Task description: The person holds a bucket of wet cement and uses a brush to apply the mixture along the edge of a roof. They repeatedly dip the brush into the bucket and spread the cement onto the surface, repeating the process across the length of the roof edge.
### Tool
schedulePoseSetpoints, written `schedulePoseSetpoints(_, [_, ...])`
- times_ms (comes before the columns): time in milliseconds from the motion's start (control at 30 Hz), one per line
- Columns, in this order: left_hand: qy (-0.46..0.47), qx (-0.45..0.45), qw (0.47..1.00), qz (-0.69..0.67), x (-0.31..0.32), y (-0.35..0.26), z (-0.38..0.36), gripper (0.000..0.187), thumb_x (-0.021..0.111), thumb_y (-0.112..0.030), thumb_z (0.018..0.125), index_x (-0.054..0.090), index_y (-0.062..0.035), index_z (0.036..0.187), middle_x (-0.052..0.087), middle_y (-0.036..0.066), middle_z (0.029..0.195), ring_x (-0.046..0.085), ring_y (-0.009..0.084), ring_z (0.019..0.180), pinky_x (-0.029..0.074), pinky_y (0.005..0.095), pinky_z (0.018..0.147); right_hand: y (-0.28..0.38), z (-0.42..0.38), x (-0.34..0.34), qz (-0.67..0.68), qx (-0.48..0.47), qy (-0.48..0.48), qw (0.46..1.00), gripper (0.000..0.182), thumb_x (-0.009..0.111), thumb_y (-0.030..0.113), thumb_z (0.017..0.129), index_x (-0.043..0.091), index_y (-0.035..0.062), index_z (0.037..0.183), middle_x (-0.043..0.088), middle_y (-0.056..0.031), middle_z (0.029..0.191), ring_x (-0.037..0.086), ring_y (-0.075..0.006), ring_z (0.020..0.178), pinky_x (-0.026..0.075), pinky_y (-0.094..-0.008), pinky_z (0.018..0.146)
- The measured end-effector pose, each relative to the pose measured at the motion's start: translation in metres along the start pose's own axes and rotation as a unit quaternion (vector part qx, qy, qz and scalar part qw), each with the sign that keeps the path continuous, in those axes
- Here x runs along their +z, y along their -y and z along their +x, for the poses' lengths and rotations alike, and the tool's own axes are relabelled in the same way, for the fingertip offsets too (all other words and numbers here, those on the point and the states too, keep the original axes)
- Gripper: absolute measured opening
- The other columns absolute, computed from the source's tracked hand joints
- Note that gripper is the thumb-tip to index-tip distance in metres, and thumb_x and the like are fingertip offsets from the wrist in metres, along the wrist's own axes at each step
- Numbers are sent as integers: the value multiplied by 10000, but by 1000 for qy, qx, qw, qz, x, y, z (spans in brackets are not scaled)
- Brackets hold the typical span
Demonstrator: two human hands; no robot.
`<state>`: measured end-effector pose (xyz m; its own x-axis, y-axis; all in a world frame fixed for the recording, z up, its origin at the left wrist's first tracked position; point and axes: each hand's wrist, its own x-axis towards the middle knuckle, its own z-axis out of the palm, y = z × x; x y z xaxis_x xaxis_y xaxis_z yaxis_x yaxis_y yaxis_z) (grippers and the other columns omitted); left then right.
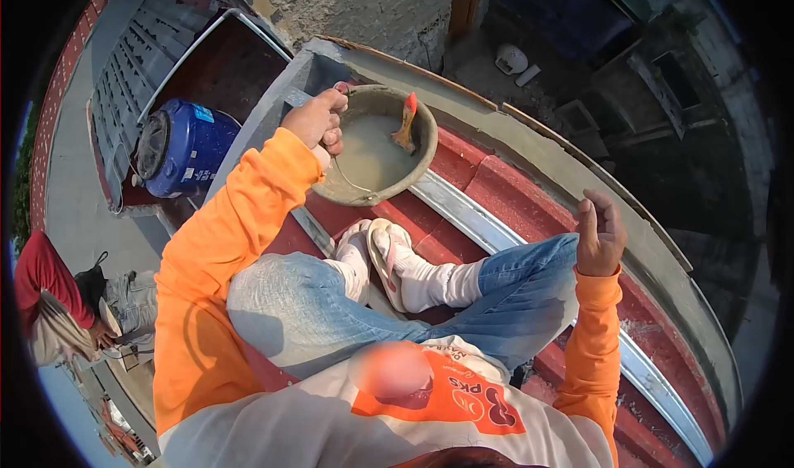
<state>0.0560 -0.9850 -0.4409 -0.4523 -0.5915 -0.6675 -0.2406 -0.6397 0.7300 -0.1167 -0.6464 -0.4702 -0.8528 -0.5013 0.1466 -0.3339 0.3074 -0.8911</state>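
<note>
My left hand [318,122] is closed on the wire handle of a grey bucket [428,141], at the bucket's left rim. Cloudy greyish liquid or thin mortar [364,150] lies inside. A tool handle [404,126] with a red-orange tip and a worn yellowish shaft leans against the inner right wall; its lower end is hidden. My right hand [602,235] is raised above my right knee, beside the plastered ledge, holding nothing, its fingers slightly bent and apart.
I sit cross-legged on red roof sheeting [529,199] crossed by a metal channel [467,209]. A plastered ledge [571,150] borders a deep drop on the right. A blue drum [186,147] stands left. Another person in a red sleeve [54,278] is at far left.
</note>
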Motion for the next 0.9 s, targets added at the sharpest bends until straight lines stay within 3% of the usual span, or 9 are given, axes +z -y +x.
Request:
schedulePoseSetpoints(67, [26,2,1000,-12,-12,3,2,145,527,-207,822,471,-78,789,282,-66,466,286,50,363,246,223,379,25,29,121,88,85,226,966,278,586,214,832,569,-48,923,602,-73,681,570,-98,554,453,-224,515])
schedulePoseSetpoints(133, [56,1,998,-30,-27,9,4,150,535,-210,822,482,-74,792,284,-68,467,288,47,367,248,218,387,12,52,231,-22,215,406,888,477,594,429,791,585,-47,836,607,-100,678,599,-163,517,483,-257,452])
schedulePoseSetpoints(267, [78,31,996,-20,-52,23,17,162,548,-215,817,502,-62,787,284,-67,485,274,43,377,233,209,397,-39,75,378,-195,333,299,873,450,588,467,771,607,19,733,617,-78,595,602,-172,503,500,-294,511])
schedulePoseSetpoints(333, [68,38,997,-24,-59,32,20,162,549,-216,816,499,-68,774,282,-66,488,262,44,376,229,209,396,-25,65,388,-257,249,225,906,442,581,450,779,624,10,772,645,-111,722,634,-223,653,506,-340,623])
schedulePoseSetpoints(433, [56,43,997,-40,-75,46,34,168,546,-222,819,492,-75,759,277,-68,484,252,44,372,221,209,386,-26,57,412,-251,302,263,881,396,566,403,790,627,51,961,629,-160,942,603,-289,901,470,-365,770])
schedulePoseSetpoints(567, [12,54,997,-48,-92,57,44,178,530,-234,832,501,-68,775,279,-70,482,248,43,364,218,205,374,-16,19,400,-188,84,249,946,259,596,278,755,552,71,904,584,-170,870,567,-357,834,437,-417,730])
schedulePoseSetpoints(633, [-4,58,997,-58,-97,61,43,174,529,-228,832,501,-65,775,276,-69,479,248,43,363,219,203,375,-23,8,387,-101,-101,229,963,236,617,240,730,495,68,837,523,-161,784,530,-371,737,412,-437,680])
schedulePoseSetpoints(733, [-3,62,994,-85,-101,61,36,171,527,-223,832,503,-63,777,270,-70,479,243,43,364,215,204,381,-51,11,384,-52,-158,309,936,206,609,207,746,478,54,792,500,-152,717,523,-345,663,413,-409,615])
schedulePoseSetpoints(900, [-24,69,992,-100,-109,47,23,190,533,-238,831,505,-55,788,265,-71,483,235,42,370,207,205,389,-24,19,374,20,-110,306,946,185,590,190,756,479,52,807,534,-168,721,538,-362,686,418,-415,638])
